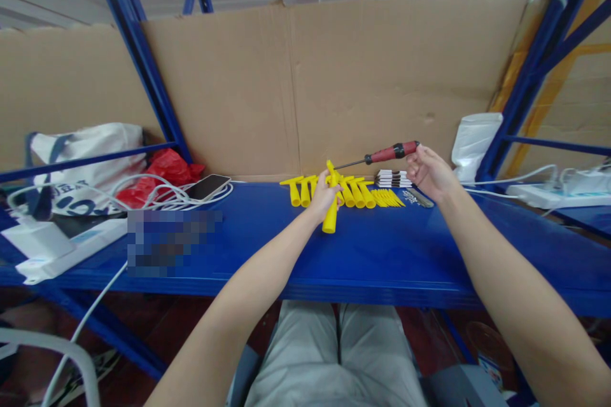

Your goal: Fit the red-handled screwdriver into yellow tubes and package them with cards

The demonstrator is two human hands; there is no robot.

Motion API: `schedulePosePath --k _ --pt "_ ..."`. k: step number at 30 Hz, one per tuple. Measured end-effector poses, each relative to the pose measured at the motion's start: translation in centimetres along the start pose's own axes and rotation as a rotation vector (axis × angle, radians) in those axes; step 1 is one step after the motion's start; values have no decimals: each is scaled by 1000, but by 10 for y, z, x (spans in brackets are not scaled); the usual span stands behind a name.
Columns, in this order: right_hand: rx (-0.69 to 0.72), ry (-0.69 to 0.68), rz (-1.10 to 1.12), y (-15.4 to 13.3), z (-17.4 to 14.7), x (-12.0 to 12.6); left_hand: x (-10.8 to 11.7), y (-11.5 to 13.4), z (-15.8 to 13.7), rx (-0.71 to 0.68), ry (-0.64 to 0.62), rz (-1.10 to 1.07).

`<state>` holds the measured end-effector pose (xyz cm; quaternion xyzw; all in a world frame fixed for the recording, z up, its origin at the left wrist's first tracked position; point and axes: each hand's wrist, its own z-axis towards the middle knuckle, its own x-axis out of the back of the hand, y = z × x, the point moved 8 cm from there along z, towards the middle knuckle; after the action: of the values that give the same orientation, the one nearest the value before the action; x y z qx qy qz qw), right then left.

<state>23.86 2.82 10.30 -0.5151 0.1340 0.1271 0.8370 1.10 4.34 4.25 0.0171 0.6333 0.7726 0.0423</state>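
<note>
1. While a yellow piece (329,222) is gripped upright over the blue table (382,261) by the closed left hand (323,196), a red-and-black screwdriver (387,153) is pinched at its handle's end by the right hand (427,170).
2. The screwdriver's shaft is pointed at the held piece's upper end; whether contact is made cannot be told.
3. Behind, similar yellow pieces (356,194) are lined up, with thin yellow strips (387,198) and white-and-black bundles (392,179) laid to their right.
</note>
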Motion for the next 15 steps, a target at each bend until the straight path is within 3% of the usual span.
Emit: schedulePosePath --k 10,15 --pt "-60 75 -25 4 0 5 -2 -1 0 -7 -18 7" --pt "-19 55 -64 0 -1 1 -2 -2 1 -14 -22 25"
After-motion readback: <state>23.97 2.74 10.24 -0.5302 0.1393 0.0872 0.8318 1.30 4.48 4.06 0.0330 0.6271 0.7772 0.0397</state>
